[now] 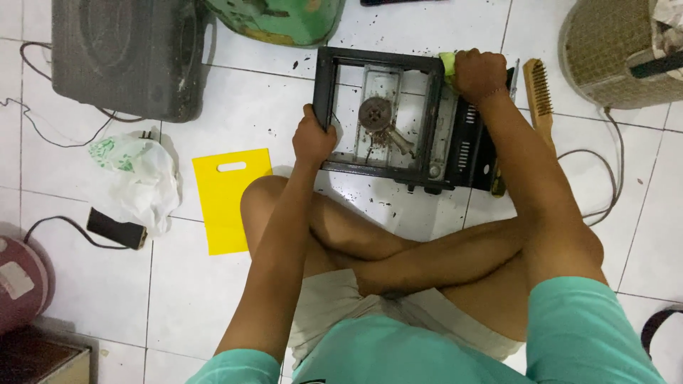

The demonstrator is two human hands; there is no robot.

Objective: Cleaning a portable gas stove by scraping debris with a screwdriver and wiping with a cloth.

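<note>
The gas stove body (398, 124), a black frame stripped of its top so that the round burner (376, 112) and its pipe lie bare, sits on the white tiled floor (107, 284) just in front of the person's crossed legs. The left hand (314, 139) is closed around the frame's near-left edge, steadying it, while the right hand (479, 73) presses a yellow-green cloth (447, 62) against the far-right corner; the two hands are well apart, each clamped on its own thing. The sheet-metal edges look thin and possibly sharp, so a hard wipe could drag the fingers along a raw edge. If the left grip loosens, the light frame may skid on the smooth tile. Dark flecks of rust or soot (295, 64) lie scattered about and could spread further. A wire brush (538, 96) lies just right of the stove, and a yellow bag (229, 198), a crumpled plastic bag (139, 174) and a dark phone (116, 228) lie off to the left.
</note>
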